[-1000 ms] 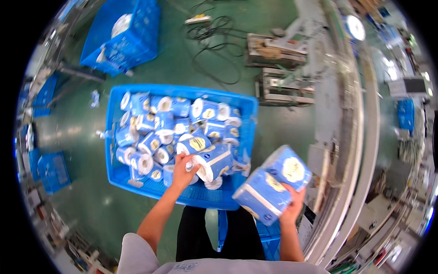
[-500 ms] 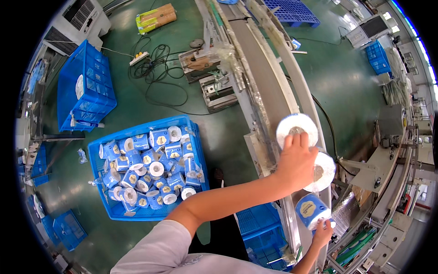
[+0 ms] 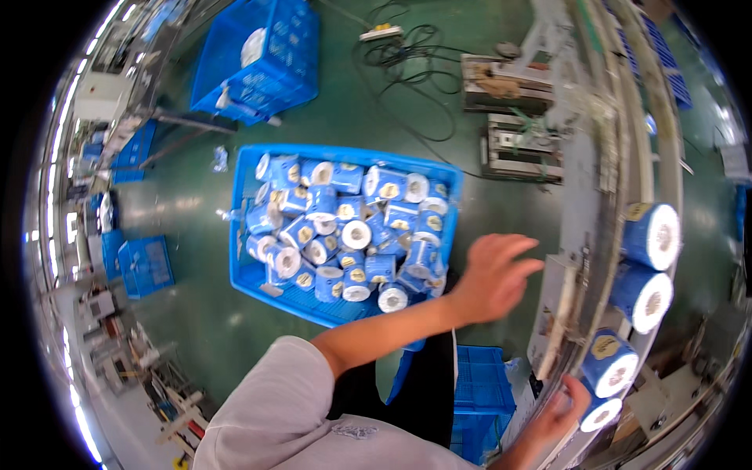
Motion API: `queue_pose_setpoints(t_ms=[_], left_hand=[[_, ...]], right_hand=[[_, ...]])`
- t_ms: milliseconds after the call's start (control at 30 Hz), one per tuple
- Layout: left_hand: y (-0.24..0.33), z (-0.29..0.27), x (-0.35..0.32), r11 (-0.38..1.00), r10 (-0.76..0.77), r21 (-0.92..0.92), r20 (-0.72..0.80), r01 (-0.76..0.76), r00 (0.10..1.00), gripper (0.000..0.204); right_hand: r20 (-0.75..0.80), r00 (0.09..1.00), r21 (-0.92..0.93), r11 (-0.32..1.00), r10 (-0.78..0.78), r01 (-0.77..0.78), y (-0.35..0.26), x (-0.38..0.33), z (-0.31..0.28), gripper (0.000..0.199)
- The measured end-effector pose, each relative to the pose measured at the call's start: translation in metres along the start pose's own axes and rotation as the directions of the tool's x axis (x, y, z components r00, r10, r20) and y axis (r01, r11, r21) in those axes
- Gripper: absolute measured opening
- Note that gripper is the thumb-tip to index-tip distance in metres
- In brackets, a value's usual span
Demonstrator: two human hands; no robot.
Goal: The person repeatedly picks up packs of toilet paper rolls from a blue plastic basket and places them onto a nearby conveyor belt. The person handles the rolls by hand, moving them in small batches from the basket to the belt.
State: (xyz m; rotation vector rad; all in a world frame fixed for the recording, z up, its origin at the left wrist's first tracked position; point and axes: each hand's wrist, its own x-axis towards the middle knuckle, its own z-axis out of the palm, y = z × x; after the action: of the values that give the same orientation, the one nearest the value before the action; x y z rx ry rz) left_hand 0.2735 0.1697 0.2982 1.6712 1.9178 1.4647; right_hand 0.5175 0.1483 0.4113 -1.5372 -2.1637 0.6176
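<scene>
Blue-wrapped rolls [image 3: 345, 235] fill blue crate [image 3: 258, 283] | left hand [image 3: 493, 276] grip open, empty | right hand [image 3: 560, 407] grip unclear

A single head-worn fisheye view looks steeply down from above the person's shoulders, straight edges bowing toward the dark rim. The left hand [image 3: 492, 276] sits near centre, close below the lens; the right hand [image 3: 558, 413] lies low at the right edge. The blue crate of rolls [image 3: 249, 276] lies on the floor beyond, left of the left hand
</scene>
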Motion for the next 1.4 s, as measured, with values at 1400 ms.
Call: queue_pose_setpoints(t_ms=[1400], left_hand=[[-0.354,-0.282,-0.423,0.463,-0.834,-0.087,-0.379,0.882,0.400,0.051]], right_hand=[[0.893,0.380,0.417,-0.123,0.242,-0.901,-0.131,-0.083,0.633,0.014]])
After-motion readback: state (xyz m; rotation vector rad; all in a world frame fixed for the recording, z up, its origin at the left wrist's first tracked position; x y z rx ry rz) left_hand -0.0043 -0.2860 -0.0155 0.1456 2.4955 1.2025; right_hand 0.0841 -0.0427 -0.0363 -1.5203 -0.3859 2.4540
